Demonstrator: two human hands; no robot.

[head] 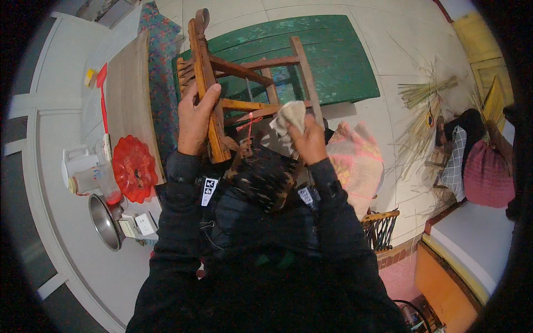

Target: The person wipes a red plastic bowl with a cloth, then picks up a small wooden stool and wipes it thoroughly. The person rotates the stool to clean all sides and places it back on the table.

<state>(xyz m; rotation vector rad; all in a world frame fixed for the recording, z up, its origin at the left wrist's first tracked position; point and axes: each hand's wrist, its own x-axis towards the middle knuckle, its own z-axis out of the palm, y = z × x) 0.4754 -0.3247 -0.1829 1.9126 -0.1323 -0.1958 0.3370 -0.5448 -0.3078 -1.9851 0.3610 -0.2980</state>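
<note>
A small wooden chair or stool frame (217,139) is tipped on its side in front of me, its legs and crossbars stretching away to the right. My left hand (195,123) grips its thick orange-brown rail, the thumb lying over the edge. In my right hand (310,139) is a bunched pale cloth (291,116), close to a crossbar and the far leg (307,79); whether it touches them is not clear. A red string (250,121) is tied to a lower bar. Dark woven strips (264,177) lie across my lap below the frame.
Behind the frame stands a low green wooden table (337,54). At left are a red scalloped dish (135,168), a metal bowl (104,222) and a red fly swatter (103,100). On the right, a pink patterned cloth (354,162) and straw bundles (422,108) are on or near the floor.
</note>
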